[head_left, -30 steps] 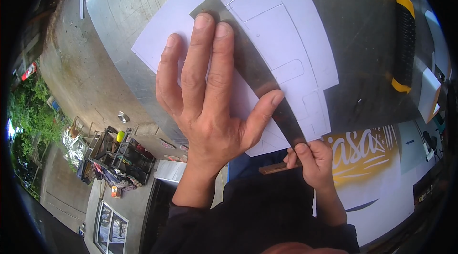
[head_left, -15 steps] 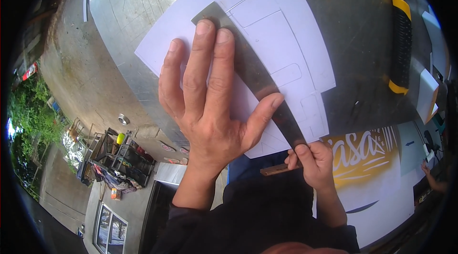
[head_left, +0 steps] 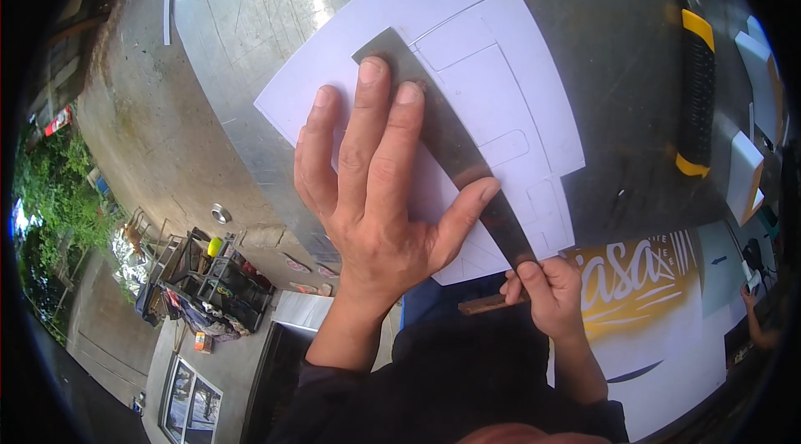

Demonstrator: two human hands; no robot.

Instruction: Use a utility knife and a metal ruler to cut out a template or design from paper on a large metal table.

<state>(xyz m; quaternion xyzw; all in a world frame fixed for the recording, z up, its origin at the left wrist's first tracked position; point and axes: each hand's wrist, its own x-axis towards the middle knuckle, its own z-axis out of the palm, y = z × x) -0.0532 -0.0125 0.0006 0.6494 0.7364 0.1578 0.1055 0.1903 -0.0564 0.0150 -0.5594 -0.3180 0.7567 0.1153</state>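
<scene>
At the left, from 10 o'clock round to 11, bare scratched metal tabletop [head_left: 225, 43] shows beside a white sheet [head_left: 488, 93], which lies flat at 12 o'clock and carries thin drawn lines. Just left of centre is the left hand [head_left: 375, 223], spread, fingers toward 12, gripping nothing: its index and middle fingertips rest on a dark metal strip [head_left: 450, 133], and its thumb lies across the strip's middle. That strip slants over the sheet from 11 o'clock to 5, with most of the drawn lines on its right. At the near end, toward 5 o'clock, the right hand [head_left: 551, 292] is closed on the strip, thumb on top; a brown wooden bar [head_left: 484, 305] sticks out on that hand's left, though whether it joins the strip is hidden. The step in hand seems to be steadying the strip on the sheet, the hands well apart. Further right, at 3 to 4 o'clock, lie a printed yellow-and-white panel [head_left: 642, 294] and, at 2, a yellow-and-black knife [head_left: 697, 98]. Any next move would call for firm, level left-hand pressure, lest the strip skid
</scene>
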